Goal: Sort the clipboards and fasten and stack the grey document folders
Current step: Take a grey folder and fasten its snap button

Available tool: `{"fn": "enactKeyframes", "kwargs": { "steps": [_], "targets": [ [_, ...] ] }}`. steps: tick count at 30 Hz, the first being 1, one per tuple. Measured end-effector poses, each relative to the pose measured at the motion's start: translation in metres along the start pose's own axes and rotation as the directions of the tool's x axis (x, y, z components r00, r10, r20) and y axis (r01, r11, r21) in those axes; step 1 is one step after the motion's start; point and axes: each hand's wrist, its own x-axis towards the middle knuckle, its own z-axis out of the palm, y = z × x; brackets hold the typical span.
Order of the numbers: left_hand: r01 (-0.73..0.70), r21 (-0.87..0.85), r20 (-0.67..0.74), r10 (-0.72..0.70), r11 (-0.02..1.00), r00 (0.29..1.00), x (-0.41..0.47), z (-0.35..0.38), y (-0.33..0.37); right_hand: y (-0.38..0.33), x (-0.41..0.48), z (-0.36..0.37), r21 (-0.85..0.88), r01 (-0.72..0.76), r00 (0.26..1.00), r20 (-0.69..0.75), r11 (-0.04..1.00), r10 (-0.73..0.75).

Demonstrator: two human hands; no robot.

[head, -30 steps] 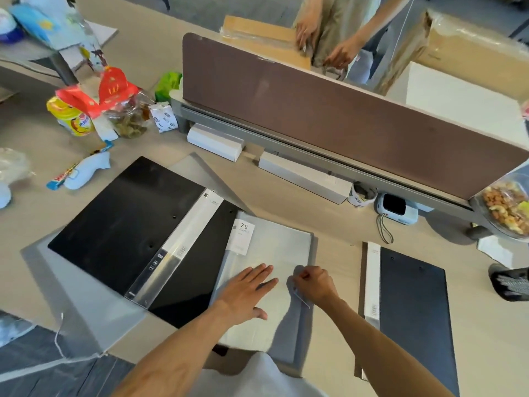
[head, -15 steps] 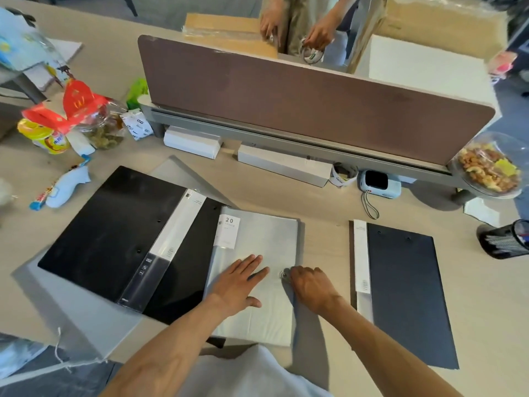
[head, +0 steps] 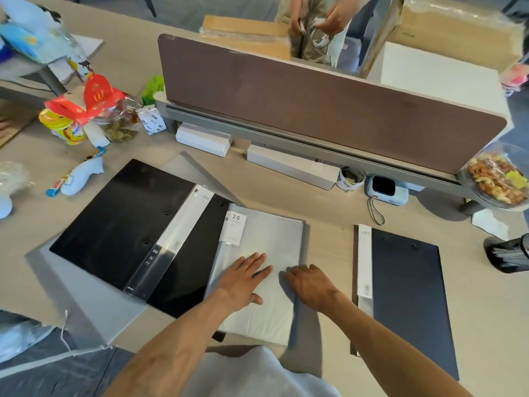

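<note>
A grey document folder point(head: 269, 239) with a "20" label lies closed in front of me. My left hand point(head: 243, 280) rests flat on its cover, fingers spread. At the folder's right edge my right hand point(head: 309, 283) presses with curled fingers; what they touch is hidden. A large black clipboard point(head: 123, 233) with a clear white strip lies to the left, partly under the folder and on top of another grey folder point(head: 86, 299). A second black clipboard point(head: 409, 296) lies to the right.
A brown desk divider point(head: 315, 101) runs along the back, with white boxes point(head: 289, 167), a tape roll point(head: 350, 179) and a small blue device point(head: 386, 190) at its foot. Snacks and jars point(head: 94, 116) crowd the far left. A nut bowl point(head: 498, 179) sits far right. Another person's hands point(head: 329, 15) work beyond the divider.
The view has shifted. My right hand has gone from pinching something on the folder's cover to pressing at its right edge. My left hand stays flat on the cover.
</note>
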Motion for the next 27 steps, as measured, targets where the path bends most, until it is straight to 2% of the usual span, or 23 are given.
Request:
{"fn": "enactKeyframes", "kwargs": {
  "steps": [6, 11, 14, 16, 18, 20, 21, 23, 25, 27],
  "targets": [
    [-0.005, -0.031, -0.001, 0.005, 1.000, 1.000, -0.002, 0.000, -0.001, -0.001, -0.006, -0.003, 0.100, -0.153, 0.988, -0.020, 0.983, 0.155],
    [-0.014, -0.085, -0.032, 0.011, 0.996, 0.999, -0.003, -0.001, -0.003, -0.004, -0.015, -0.012, 0.114, -0.157, 0.987, -0.018, 0.981, 0.160],
    [-0.001, -0.123, -0.074, -0.008, 0.992, 0.997, -0.007, -0.004, -0.008, -0.004, -0.020, -0.018, 0.150, -0.206, 0.979, 0.030, 0.967, 0.204],
    [0.073, -0.182, -0.105, -0.093, 0.981, 0.990, -0.013, -0.005, -0.015, -0.004, -0.022, -0.021, 0.248, -0.305, 0.952, 0.085, 0.920, 0.293],
    [0.182, -0.286, -0.143, -0.229, 0.941, 0.963, -0.019, -0.003, -0.024, -0.006, -0.022, -0.022, 0.441, -0.433, 0.896, 0.116, 0.786, 0.429],
    [0.293, -0.448, -0.143, -0.391, 0.844, 0.909, -0.026, -0.002, -0.031, -0.010, -0.021, -0.022, 0.650, -0.498, 0.817, 0.130, 0.574, 0.562],
    [0.341, -0.550, -0.117, -0.475, 0.762, 0.872, -0.028, -0.003, -0.033, -0.013, -0.020, -0.022, 0.734, -0.511, 0.767, 0.154, 0.448, 0.622],
    [0.377, -0.762, -0.026, -0.607, 0.526, 0.794, -0.031, -0.006, -0.035, -0.020, -0.017, -0.022, 0.837, -0.511, 0.674, 0.248, 0.197, 0.696],
    [0.341, -0.886, 0.044, -0.672, 0.316, 0.739, -0.029, -0.008, -0.036, -0.027, -0.014, -0.019, 0.869, -0.491, 0.638, 0.306, 0.067, 0.707],
    [0.280, -0.953, 0.135, -0.673, 0.111, 0.727, -0.027, -0.011, -0.040, -0.032, -0.014, -0.017, 0.884, -0.466, 0.604, 0.341, -0.029, 0.720]
  ]
}}
